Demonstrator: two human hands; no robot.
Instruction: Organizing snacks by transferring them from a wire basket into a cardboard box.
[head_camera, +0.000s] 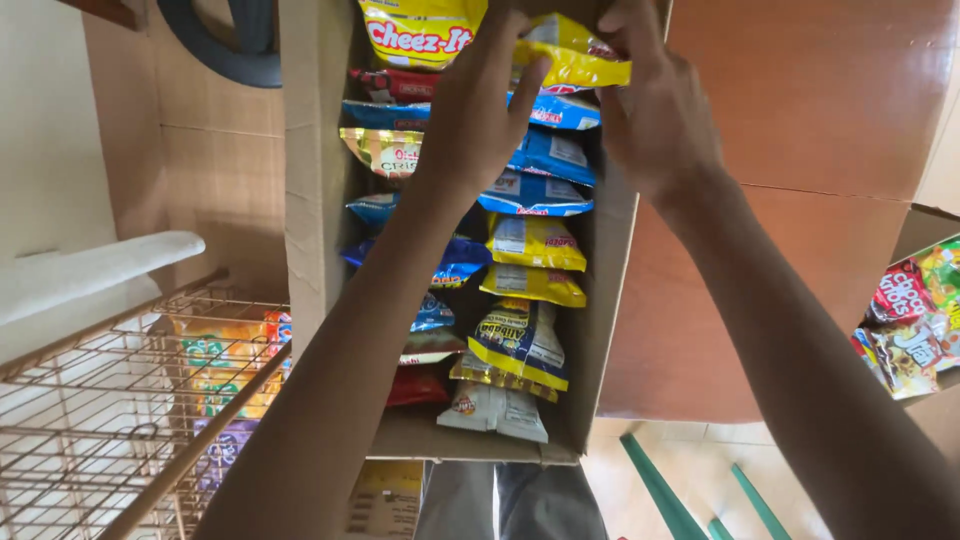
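Lower left of frame: a wire rack (110, 400) holding a few snack packets, seen through its bars. Lower centre: the near end of a long cardboard box (310, 200), open on top and running up the middle of the frame. It is packed with small snack bags (530, 240) in blue, yellow, red and white, lying flat and overlapping. Right edge: a second carton with more coloured packets (915, 320), resting by a brown table top (830, 110).

Upper centre: both hands meet at the far end of the box. The left hand (470, 110) and the right hand (655, 100) are close together, each pinching one yellow snack bag (575, 50), which is held just above the packed rows. The left fingers press its near edge; the right fingers grip its top.

Assessment: the bag looks light, air-filled and soft, with slick film. Contents are likely brittle. Best held by the crimped end seams, without squeezing the middle.
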